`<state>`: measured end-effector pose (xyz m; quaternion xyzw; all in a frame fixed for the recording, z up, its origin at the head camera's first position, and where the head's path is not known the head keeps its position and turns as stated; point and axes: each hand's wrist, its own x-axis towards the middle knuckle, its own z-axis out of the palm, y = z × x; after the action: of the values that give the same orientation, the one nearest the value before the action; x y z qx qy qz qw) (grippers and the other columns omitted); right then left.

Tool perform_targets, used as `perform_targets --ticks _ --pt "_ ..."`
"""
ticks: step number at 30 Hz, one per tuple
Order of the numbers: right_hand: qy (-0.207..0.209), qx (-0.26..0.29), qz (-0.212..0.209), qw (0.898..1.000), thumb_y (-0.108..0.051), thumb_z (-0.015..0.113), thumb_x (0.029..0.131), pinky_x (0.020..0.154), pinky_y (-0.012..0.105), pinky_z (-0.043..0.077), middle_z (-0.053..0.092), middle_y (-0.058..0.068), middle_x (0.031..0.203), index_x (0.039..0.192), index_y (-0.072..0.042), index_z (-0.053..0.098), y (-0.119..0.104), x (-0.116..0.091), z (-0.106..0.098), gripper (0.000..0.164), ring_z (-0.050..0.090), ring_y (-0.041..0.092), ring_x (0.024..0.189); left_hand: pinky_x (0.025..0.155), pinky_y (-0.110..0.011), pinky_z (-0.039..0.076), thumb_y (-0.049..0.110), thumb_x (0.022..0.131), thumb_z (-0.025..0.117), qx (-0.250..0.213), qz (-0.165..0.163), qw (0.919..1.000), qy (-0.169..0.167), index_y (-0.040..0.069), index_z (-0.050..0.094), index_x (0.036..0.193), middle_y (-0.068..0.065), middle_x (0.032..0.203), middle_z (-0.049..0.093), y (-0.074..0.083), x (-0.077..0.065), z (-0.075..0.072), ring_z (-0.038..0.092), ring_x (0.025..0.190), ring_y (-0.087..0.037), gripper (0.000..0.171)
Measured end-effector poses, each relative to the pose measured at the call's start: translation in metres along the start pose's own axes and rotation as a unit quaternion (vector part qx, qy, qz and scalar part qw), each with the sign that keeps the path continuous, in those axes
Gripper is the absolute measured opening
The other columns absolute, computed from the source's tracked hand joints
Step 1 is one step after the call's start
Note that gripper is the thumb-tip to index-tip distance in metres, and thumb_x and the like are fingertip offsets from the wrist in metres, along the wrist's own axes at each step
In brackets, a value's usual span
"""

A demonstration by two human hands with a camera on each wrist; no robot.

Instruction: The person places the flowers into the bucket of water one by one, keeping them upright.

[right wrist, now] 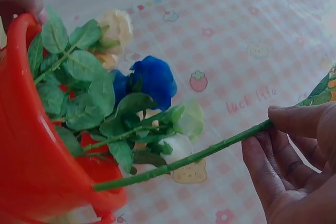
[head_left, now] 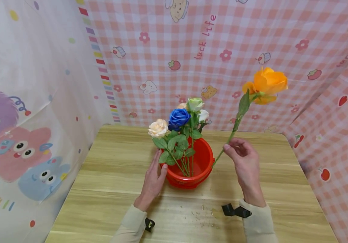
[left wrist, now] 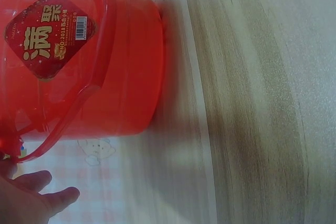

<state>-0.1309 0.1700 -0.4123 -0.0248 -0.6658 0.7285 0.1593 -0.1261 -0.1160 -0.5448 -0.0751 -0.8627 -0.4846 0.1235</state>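
My right hand point(head_left: 246, 163) pinches the green stem of an orange rose point(head_left: 269, 82) between thumb and fingers, to the right of a red bucket point(head_left: 204, 152). The bloom leans up and right, while the stem's cut end point(right wrist: 100, 186) is at the bucket's right rim; whether it touches cannot be told. My left hand point(head_left: 154, 179) rests against the bucket's left side, fingers extended along the outside and thumb at the rim. Inside the bucket stand a blue rose point(head_left: 179, 118), a cream rose point(head_left: 158, 128), a pale green rose point(head_left: 195, 104) and a white rose point(head_left: 203, 115), partly overlapping.
The bucket's handle point(left wrist: 107, 35) hangs down beside a label point(left wrist: 50, 38). Water drops point(head_left: 202, 207) lie on the wooden table point(head_left: 101, 202) in front. Black straps point(head_left: 236, 211) hang at both wrists. A checked cloth point(head_left: 167, 37) stands behind the table.
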Motion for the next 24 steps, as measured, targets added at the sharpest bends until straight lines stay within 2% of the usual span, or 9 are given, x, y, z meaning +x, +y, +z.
perform_targets --ticks 7,14,18,24 --pt "-0.028 -0.012 -0.010 0.999 0.003 0.076 0.091 0.083 0.025 0.060 0.070 0.003 0.095 0.108 0.005 0.065 -0.001 0.001 0.013 0.020 0.071 0.016 0.087 0.123 -0.050 0.027 0.035 0.110 0.046 0.001 -0.005 1.0000 0.001 0.009 0.029 0.164 -0.008 0.170 0.025 0.001 0.000 0.000 0.030 0.153 -0.032 0.063" --pt "-0.066 -0.083 0.006 0.994 -0.004 0.075 0.093 0.079 0.024 0.058 0.069 0.006 0.097 0.108 0.004 0.065 0.016 -0.001 0.026 0.019 0.070 0.017 0.088 0.122 -0.054 0.030 0.033 0.109 0.047 0.003 0.004 1.0000 0.005 0.007 0.030 0.163 -0.012 0.169 0.027 0.003 0.000 0.000 0.032 0.151 -0.036 0.062" --pt "-0.083 -0.096 0.017 0.992 -0.003 0.074 0.093 0.078 0.023 0.058 0.069 0.012 0.100 0.107 0.004 0.066 0.027 -0.001 0.034 0.018 0.072 0.016 0.088 0.121 -0.055 0.030 0.033 0.109 0.047 0.001 0.007 0.9999 0.008 0.006 0.030 0.163 -0.012 0.169 0.027 0.004 -0.001 -0.001 0.032 0.151 -0.037 0.063" --pt "-0.100 -0.139 -0.006 0.985 0.001 0.075 0.091 0.076 0.019 0.056 0.067 0.016 0.099 0.103 0.003 0.067 0.042 -0.002 0.043 0.015 0.070 0.017 0.083 0.123 -0.051 0.028 0.035 0.109 0.046 0.004 -0.003 1.0000 0.001 0.008 0.029 0.164 -0.010 0.170 0.026 0.004 0.000 -0.001 0.030 0.152 -0.034 0.063"
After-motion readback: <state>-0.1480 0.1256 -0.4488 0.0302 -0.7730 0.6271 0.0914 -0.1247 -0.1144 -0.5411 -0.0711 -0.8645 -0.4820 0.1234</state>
